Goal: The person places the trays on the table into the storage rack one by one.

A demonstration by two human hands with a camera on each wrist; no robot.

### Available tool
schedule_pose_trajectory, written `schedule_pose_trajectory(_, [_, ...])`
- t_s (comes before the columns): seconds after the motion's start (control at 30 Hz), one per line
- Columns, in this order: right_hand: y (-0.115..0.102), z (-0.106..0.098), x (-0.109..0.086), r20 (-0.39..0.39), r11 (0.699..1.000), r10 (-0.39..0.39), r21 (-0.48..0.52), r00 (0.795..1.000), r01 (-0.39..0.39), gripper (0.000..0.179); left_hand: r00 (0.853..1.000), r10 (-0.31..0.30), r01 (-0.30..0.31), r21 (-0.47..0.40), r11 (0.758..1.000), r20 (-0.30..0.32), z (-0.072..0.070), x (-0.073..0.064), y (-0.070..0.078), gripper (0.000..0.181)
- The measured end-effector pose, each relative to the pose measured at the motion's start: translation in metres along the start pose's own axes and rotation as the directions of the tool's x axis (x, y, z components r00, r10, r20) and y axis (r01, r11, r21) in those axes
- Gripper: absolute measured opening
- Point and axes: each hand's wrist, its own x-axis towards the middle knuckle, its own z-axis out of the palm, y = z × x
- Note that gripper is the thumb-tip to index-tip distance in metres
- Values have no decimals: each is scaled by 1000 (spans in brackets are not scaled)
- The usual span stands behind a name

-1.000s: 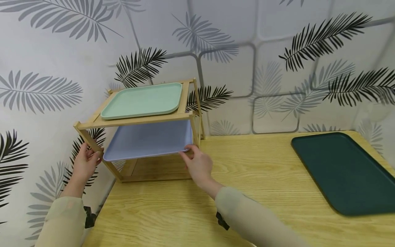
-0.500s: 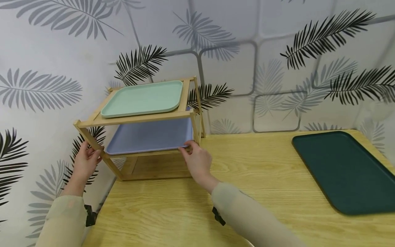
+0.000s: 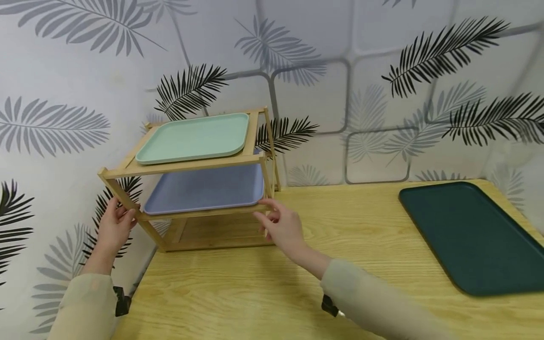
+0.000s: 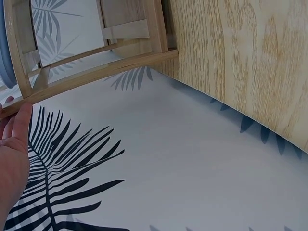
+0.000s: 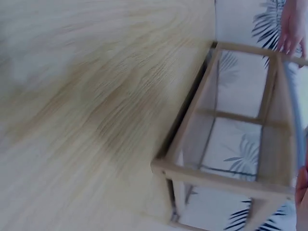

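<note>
A light wooden rack (image 3: 199,165) stands at the table's left, by the wall. On its top lies a mint green tray (image 3: 193,138). A lavender-blue tray (image 3: 208,189) rests on the middle shelf, its front edge along the shelf's front rail. My left hand (image 3: 114,225) grips the rack's left front post, with fingers partly hidden behind it; the left wrist view also shows the fingers (image 4: 21,122) on the wood. At the right front corner of the blue tray is my right hand (image 3: 284,229), thumb and index finger spread apart, the index fingertip by the tray's corner.
A dark green tray (image 3: 471,233) lies on the right side of the wood-grain table (image 3: 348,226). The patterned wall (image 3: 314,108) runs behind the table and close along the rack's left side. The rack's bottom shelf (image 3: 216,231) sits at table height.
The blue tray's front edge has lowered and settled onto the middle shelf. My right hand has let go of its corner and drawn slightly right. The left hand stays on the post.
</note>
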Motion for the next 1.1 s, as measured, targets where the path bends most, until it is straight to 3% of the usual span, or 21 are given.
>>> schedule_pose_trajectory(0.1, [-7, -31, -13, 88, 998, 1, 63, 996, -7, 29, 1000, 2, -2, 3, 1000, -2, 0, 1, 0, 48])
schedule_pose_trajectory(0.3, [-4, -105, -43, 184, 999, -36, 16, 982, 33, 25, 1000, -6, 7, 12, 1000, -18, -1, 1, 3, 45])
schedule_pose_trajectory(0.4, [6, -144, -58, 189, 999, -28, -36, 981, 35, 26, 999, -26, 26, 14, 1000, -22, -1, 0, 2, 46])
schedule_pose_trajectory(0.57, [29, -203, -80, 157, 996, 45, -86, 987, -32, 30, 998, -49, 50, 12, 999, -28, 0, -2, 2, 47])
schedule_pose_trajectory(0.67, [46, -235, -92, 133, 985, 55, -172, 990, -32, 35, 998, -53, 53, 9, 999, -29, 0, -2, 2, 47])
schedule_pose_trajectory(0.77, [65, -264, -101, 106, 952, 55, -305, 993, -20, 42, 998, -54, 55, 9, 998, -26, 1, -1, 2, 48])
schedule_pose_trajectory(0.93, [97, -308, -111, 93, 873, 135, -482, 986, -74, 59, 998, -52, 52, 7, 999, -25, 4, 0, 2, 48])
schedule_pose_trajectory(1.1, [119, -337, -115, 122, 790, 302, -586, 945, -177, 73, 999, -48, 48, 7, 999, -22, 5, -2, 3, 48])
